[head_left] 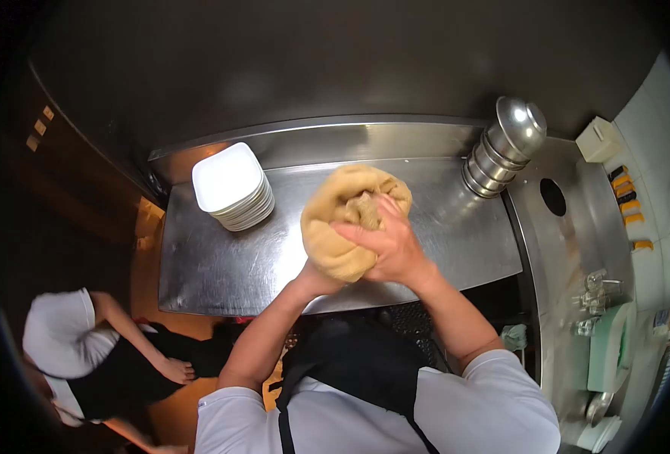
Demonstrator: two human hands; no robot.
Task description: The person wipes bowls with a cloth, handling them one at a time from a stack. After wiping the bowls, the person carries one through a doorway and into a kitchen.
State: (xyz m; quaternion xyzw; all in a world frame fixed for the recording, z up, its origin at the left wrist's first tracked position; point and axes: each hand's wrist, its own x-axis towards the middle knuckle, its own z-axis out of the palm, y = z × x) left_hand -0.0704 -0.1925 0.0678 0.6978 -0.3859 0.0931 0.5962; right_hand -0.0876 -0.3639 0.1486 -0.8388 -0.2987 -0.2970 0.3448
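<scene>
A thick tan towel (327, 216) is bunched into a rounded bundle in front of me, over the near middle of the steel table. My right hand (390, 240) grips it from the right, thumb stretched across the front and fingers pressed into the crumpled folds at its centre. My left hand (318, 278) comes in from below left and holds the underside; its fingers are hidden beneath the cloth. Anything wrapped inside the towel is out of sight.
A stack of white square plates (229, 181) stands on the steel table (221, 276) at left. Stacked metal bowls (505, 144) are at the back right. Glasses (596, 291) sit on the right counter (558, 250). A person (115, 356) in a white shirt and dark apron is at lower left.
</scene>
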